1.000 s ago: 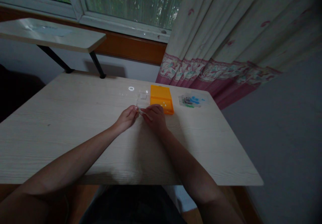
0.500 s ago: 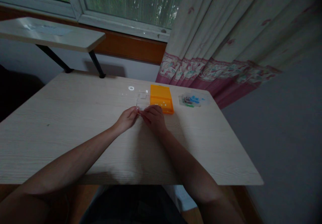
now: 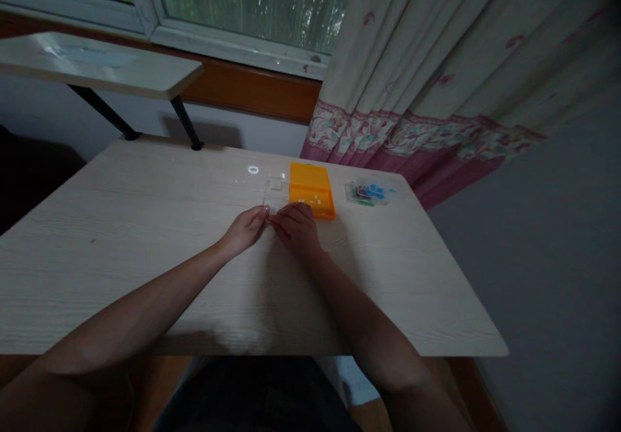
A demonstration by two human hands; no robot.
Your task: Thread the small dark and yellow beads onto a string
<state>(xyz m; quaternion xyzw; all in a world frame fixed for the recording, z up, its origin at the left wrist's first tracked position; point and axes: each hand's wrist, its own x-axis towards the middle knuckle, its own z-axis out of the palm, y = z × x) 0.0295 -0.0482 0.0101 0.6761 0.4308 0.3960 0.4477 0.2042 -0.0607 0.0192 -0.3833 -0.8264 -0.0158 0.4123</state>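
Fingertips of my left hand point(image 3: 248, 226) and my right hand point(image 3: 297, 226) meet in a pinch above the table, at its middle. Whatever lies between them is too small to make out. Just beyond the fingers is a clear plastic box point(image 3: 275, 193), partly hidden by the hands. Beside it, behind my right hand, an orange case point(image 3: 310, 176) lies open with several small white pieces in its near half. A white ring-shaped thing point(image 3: 253, 170) rests farther back, left of the clear box.
To the right of the orange case, a clear box point(image 3: 366, 193) holds blue, dark and green pieces. A raised shelf point(image 3: 121, 70) on black legs stands at the back left of the wooden table point(image 3: 145, 225). A curtain point(image 3: 388, 96) hangs behind the right rear edge.
Both hands stay nearly in place, their fingertips still together. The boxes have not moved.
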